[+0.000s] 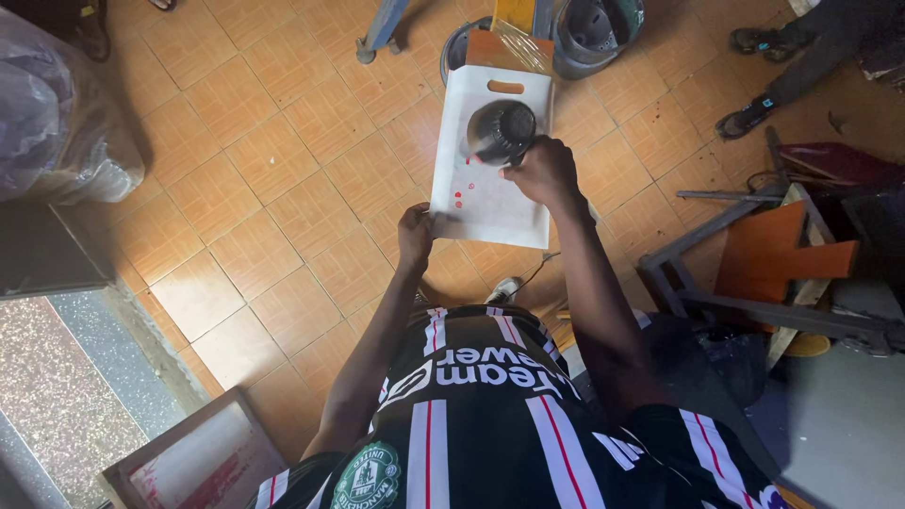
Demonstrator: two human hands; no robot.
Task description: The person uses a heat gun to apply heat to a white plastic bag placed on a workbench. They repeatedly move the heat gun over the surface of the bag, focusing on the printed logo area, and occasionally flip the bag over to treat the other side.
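Note:
A white flat bag [490, 198] with a cut-out handle slot and small red printed marks is held out in front of me above the tiled floor. My left hand [415, 234] pinches its near left corner. My right hand [542, 170] grips a black heat gun [500, 132] whose round barrel points down at the upper middle of the bag. A thin cord [537, 269] hangs below the bag.
Orange tiled floor [273, 188] lies beneath. A wooden-framed screen [193, 462] sits at lower left, a plastic-wrapped bundle [57, 104] at upper left. A metal and wood stand [773, 273] is on the right. Another person's legs and shoes [764, 71] are at upper right.

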